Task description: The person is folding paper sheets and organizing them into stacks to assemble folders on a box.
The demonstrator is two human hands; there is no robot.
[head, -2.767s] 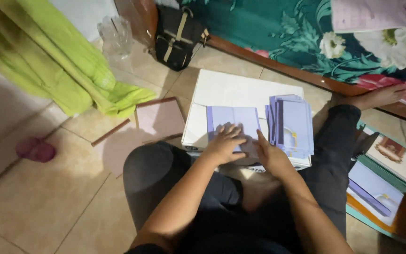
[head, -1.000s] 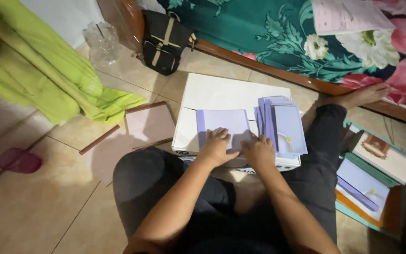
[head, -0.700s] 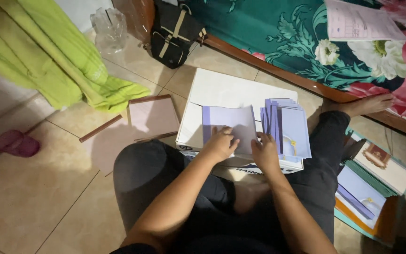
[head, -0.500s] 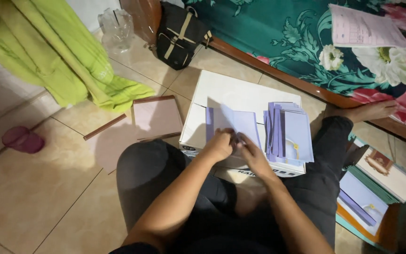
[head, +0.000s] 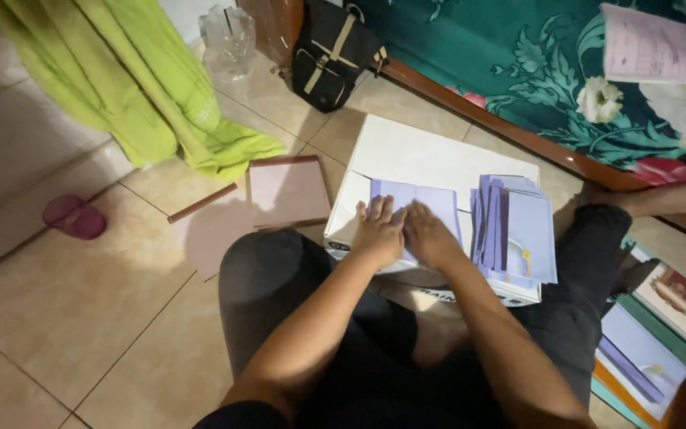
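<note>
While both hands press flat, left hand and right hand side by side, the folded lilac sheet lies directly under them, its fold running away from the person.

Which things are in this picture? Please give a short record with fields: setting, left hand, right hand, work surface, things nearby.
setting: person sitting on a tiled floor beside a bed with a green flowered sheet
left hand: left hand pressed flat on a lilac folded paper
right hand: right hand flat on the same paper, touching the left hand
work surface: white box
things nearby: stack of lilac papers on the box's right side; brown boards; green cloth; black bag; pink slipper
</note>
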